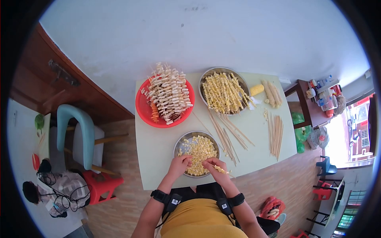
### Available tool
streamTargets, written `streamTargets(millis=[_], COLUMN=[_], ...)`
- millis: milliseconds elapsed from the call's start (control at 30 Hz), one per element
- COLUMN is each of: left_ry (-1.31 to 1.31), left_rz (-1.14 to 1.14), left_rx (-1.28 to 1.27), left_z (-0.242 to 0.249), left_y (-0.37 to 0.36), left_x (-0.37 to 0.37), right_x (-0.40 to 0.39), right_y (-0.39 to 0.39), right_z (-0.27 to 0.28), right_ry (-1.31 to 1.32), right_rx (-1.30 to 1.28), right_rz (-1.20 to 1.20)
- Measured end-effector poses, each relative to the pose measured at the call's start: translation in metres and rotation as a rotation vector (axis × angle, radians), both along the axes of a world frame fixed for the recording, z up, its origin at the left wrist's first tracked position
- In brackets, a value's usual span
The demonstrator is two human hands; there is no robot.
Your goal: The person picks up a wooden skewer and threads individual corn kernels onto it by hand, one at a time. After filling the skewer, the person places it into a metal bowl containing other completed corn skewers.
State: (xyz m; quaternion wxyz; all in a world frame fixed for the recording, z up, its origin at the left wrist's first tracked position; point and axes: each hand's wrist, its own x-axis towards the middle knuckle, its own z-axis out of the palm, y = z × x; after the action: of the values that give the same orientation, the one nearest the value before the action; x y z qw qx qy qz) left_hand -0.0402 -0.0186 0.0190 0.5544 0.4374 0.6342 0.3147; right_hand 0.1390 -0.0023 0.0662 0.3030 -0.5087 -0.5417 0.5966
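Note:
A metal bowl (175, 148) of loose corn kernels (200, 148) stands near the table's front edge. Over its front rim, my right hand (215, 163) grips a corn skewer (220, 169), a stick partly threaded with kernels and pointing to the right. My left hand (181, 163) is at the bowl's left front rim, fingers pinched together; anything between them is too small to make out. Behind sits a larger metal bowl (201, 89) heaped with finished corn skewers (223, 92), their bare stick ends hanging over the front.
A red basin (143, 113) at the back left holds skewers of pale pieces (168, 93). Bare sticks (275, 135) lie on the table's right, near a yellow corn cob (257, 90) and stripped cobs (273, 95). A blue chair (65, 127) and red stool (102, 186) stand left.

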Motion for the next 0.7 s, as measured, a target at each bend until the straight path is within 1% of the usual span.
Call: streamTargets(millis=[33, 100, 167, 200, 267, 300, 333, 400, 433, 500, 633, 700], left_ry=[-0.001, -0.11, -0.144, -0.177, -0.207, -0.231, -0.233, -0.361, -0.363, -0.356, -0.385, -0.338], left_rz=[0.0, 0.012, 0.019, 0.028, 0.054, 0.081, 0.085, 0.178, 0.18, 0.2, 0.218, 0.196], left_rx=[-0.004, -0.104, -0.108, -0.104, -0.094, -0.081, -0.085, -0.127, -0.128, -0.139, -0.12, -0.136], left_z=[0.002, 0.006, -0.002, -0.004, -0.006, -0.005, -0.003, -0.001, -0.002, -0.003, -0.014, -0.015], left_y=[-0.001, 0.0, -0.001, -0.002, -0.002, -0.003, -0.003, -0.003, -0.004, -0.006, -0.01, -0.011], left_x=[0.0, 0.0, -0.003, -0.004, -0.007, -0.009, -0.01, -0.011, -0.01, -0.011, -0.007, -0.005], right_x=[0.0, 0.0, 0.002, 0.005, 0.012, 0.019, 0.022, 0.025, 0.025, 0.024, 0.02, 0.019], right_y=[0.0, 0.001, 0.007, 0.008, 0.012, 0.015, 0.017, 0.02, 0.02, 0.017, 0.015, 0.014], right_z=[-0.001, -0.003, -0.003, -0.005, -0.011, -0.012, -0.014, -0.017, -0.021, -0.034, -0.046, -0.05], right_ry=[0.035, 0.067, 0.2, 0.195, 0.384, 0.491, 0.488, 0.772, 0.769, 0.933, 0.992, 0.978], right_rx=[-0.048, -0.103, -0.282, -0.287, -0.472, -0.554, -0.559, -0.707, -0.708, -0.773, -0.801, -0.805], right_rz=[-0.024, -0.051, -0.101, -0.103, -0.187, -0.135, -0.133, -0.151, -0.15, -0.211, -0.259, -0.331])
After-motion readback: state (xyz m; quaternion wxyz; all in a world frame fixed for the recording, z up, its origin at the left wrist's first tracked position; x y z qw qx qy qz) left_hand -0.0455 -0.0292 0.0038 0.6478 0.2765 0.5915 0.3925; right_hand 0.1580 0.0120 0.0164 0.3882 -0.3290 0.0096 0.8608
